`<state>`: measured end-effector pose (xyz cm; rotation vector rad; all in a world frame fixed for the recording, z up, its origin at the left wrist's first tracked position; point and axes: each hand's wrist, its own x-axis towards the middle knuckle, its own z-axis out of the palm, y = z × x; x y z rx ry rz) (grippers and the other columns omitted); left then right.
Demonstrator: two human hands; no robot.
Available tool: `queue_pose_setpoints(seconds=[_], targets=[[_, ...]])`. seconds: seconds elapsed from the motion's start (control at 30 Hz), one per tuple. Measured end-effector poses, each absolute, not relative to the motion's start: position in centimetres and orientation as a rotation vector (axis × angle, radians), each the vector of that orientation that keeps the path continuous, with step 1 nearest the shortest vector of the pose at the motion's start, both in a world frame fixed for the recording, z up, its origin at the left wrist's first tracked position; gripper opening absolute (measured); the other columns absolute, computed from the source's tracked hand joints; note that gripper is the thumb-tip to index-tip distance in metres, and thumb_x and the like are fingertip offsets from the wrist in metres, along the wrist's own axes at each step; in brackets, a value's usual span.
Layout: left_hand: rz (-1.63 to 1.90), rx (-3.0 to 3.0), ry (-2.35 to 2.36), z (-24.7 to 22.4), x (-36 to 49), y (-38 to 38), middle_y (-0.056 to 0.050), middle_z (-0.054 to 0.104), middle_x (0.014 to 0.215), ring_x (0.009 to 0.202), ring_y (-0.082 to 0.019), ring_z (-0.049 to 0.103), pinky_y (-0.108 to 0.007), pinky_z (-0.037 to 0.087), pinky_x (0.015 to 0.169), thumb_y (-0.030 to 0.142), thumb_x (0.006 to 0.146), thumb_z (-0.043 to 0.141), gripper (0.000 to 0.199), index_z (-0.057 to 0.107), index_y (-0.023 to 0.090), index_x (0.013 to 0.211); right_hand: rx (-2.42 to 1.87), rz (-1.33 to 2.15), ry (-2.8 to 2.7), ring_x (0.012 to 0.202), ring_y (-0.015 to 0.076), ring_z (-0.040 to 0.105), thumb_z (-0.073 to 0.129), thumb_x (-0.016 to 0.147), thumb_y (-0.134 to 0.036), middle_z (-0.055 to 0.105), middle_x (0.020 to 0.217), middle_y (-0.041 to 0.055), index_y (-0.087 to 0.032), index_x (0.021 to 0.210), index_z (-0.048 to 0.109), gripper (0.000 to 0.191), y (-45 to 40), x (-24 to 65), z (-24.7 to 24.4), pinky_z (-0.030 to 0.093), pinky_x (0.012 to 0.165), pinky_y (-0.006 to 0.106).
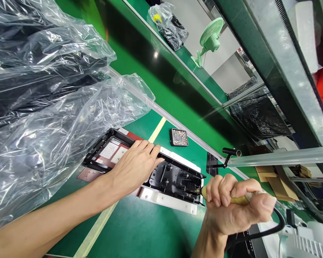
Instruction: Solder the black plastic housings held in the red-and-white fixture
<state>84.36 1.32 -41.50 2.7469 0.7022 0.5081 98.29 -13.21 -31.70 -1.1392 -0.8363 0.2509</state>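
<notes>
While the left hand (pixel 138 163) lies palm down across a long black case (pixel 173 175) at the centre of the frame, its thumb apart from the fingers, the right hand (pixel 233 200), at the lower right, is clamped around the yellowish handle of a screwdriver (pixel 239 200). The tool's tip reaches into the right end of the case, where dark metal fittings crowd together and hide the exact point of contact. A black cord (pixel 279 222) curves down behind the right wrist.

The case slants across a green counter (pixel 140 229), its left end higher in the frame. A white label (pixel 109 150) shows inside that left end, and a white strip (pixel 174 202) runs along the lower side of its right half. A line of pale yellow tape (pixel 95 234) passes beneath the case.

Just above it sits a small dark tray (pixel 187 138) filled with shiny metal pieces (pixel 174 133). Clear plastic wrapping (pixel 61 111) over black objects fills the upper left and nearly reaches the case. At the top, right of centre, a mint-green fan (pixel 211 36) stands near a bagged bundle (pixel 172 28). An opened cardboard box (pixel 284 186) lies at the right edge.
</notes>
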Motion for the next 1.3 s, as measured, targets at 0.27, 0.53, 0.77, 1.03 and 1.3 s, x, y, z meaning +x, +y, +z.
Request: queue_pose_setpoints(seconds=[0.27, 0.53, 0.77, 1.03, 1.3], targets=[[0.483, 2.742, 0.695, -41.3, 84.4, 1.3, -0.013, 0.067, 0.094, 0.094, -0.032, 0.062, -0.045, 0.046, 0.085, 0.039, 0.105, 0.042, 0.037, 0.066, 0.011, 0.112, -1.15, 0.239, -0.837, 0.03, 0.0088, 0.028, 0.036, 0.098, -0.048, 0.034, 0.043, -0.0073, -0.022, 0.064, 0.048, 0.044, -13.1, 98.3, -31.8, 0.03, 0.027, 0.02], [0.532, 2.736, 0.685, -41.5, 84.2, 1.3, -0.014, 0.068, 0.097, 0.096, -0.032, 0.063, -0.045, 0.048, 0.086, 0.038, 0.104, 0.044, 0.037, 0.066, 0.011, 0.115, -1.14, 0.273, -0.819, 0.032, 0.0083, 0.03, 0.037, 0.1, -0.05, 0.035, 0.044, -0.0079, -0.022, 0.065, 0.048, 0.046, -13.3, 98.2, -31.7, 0.034, 0.029, 0.02], [0.628, 2.77, 0.64, -42.0, 84.1, 1.6, -0.015, 0.07, 0.101, 0.097, -0.032, 0.064, -0.046, 0.049, 0.086, 0.038, 0.104, 0.047, 0.038, 0.066, 0.008, 0.118, -1.104, 0.269, -0.756, 0.036, 0.007, 0.027, 0.044, 0.097, -0.041, 0.034, 0.044, -0.0085, -0.021, 0.064, 0.05, 0.039, -13.0, 97.4, -31.5, 0.03, 0.033, 0.017], [0.695, 2.822, 0.596, -42.3, 84.0, 1.7, -0.015, 0.072, 0.105, 0.098, -0.032, 0.065, -0.046, 0.05, 0.086, 0.036, 0.103, 0.049, 0.038, 0.063, 0.006, 0.123, -0.986, 0.514, -1.096, 0.04, 0.0099, 0.037, 0.04, 0.095, -0.039, 0.039, 0.05, -0.0059, -0.022, 0.068, 0.048, 0.033, -15.2, 98.7, -31.3, 0.04, 0.04, 0.025], [0.716, 2.832, 0.587, -42.4, 84.0, 1.7, -0.014, 0.073, 0.105, 0.097, -0.031, 0.065, -0.046, 0.05, 0.086, 0.036, 0.103, 0.049, 0.037, 0.063, 0.007, 0.121, -0.948, 0.525, -1.098, 0.042, 0.0105, 0.039, 0.041, 0.098, -0.047, 0.039, 0.053, -0.0062, -0.023, 0.073, 0.051, 0.036, -15.6, 99.4, -31.4, 0.043, 0.041, 0.026]])
